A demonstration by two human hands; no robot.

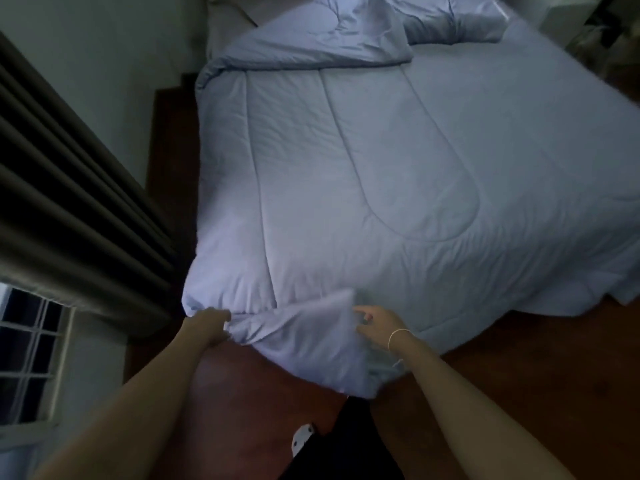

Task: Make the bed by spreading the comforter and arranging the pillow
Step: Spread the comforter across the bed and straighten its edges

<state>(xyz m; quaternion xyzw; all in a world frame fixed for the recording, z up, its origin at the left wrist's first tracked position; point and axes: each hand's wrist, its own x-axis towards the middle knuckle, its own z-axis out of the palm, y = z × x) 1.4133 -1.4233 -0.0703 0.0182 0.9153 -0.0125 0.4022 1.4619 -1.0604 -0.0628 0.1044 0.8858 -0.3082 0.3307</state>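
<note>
- Pale blue quilted fabric comforter [363, 174]: spread over the bed, near corner bunched and hanging above the reddish-brown wooden floor [519, 368].
- Left hand [207, 325]: grip pinching the bunched corner edge.
- Right hand [379, 327]: fingers spread, loosely curved, at the fabric fold; contact seems light, blurred.
- Pale blue soft pillow [453, 20]: crumpled at the far end.
- Dark pleated curtain [69, 188]: left of the bed.
</note>
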